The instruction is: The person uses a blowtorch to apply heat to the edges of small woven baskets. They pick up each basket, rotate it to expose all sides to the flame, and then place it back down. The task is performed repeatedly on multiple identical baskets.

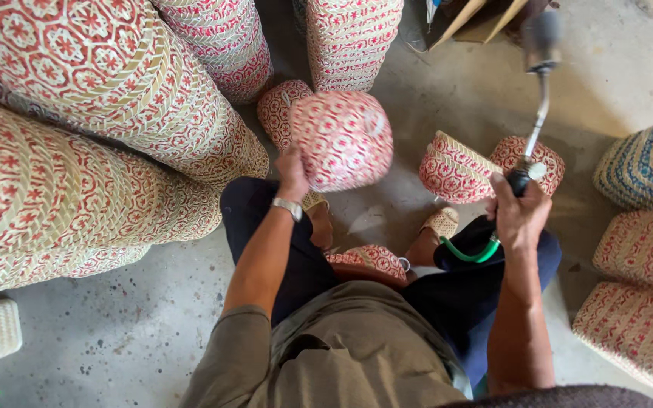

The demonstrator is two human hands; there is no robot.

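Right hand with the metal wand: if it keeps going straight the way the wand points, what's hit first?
The right hand aims the wand up-frame. Along that line, nothing until the cardboard pieces at the top edge, roughly; depth is unclear. The two small baskets sit beside the hand, off the line.

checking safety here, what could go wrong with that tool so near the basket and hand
1. The right hand holds a long metal tool raised above the small basket; its tip could catch the left hand gripping the basket's edge.
2. The green hose loops over the knee and might snag.
3. The stacked baskets lean close and could topple.
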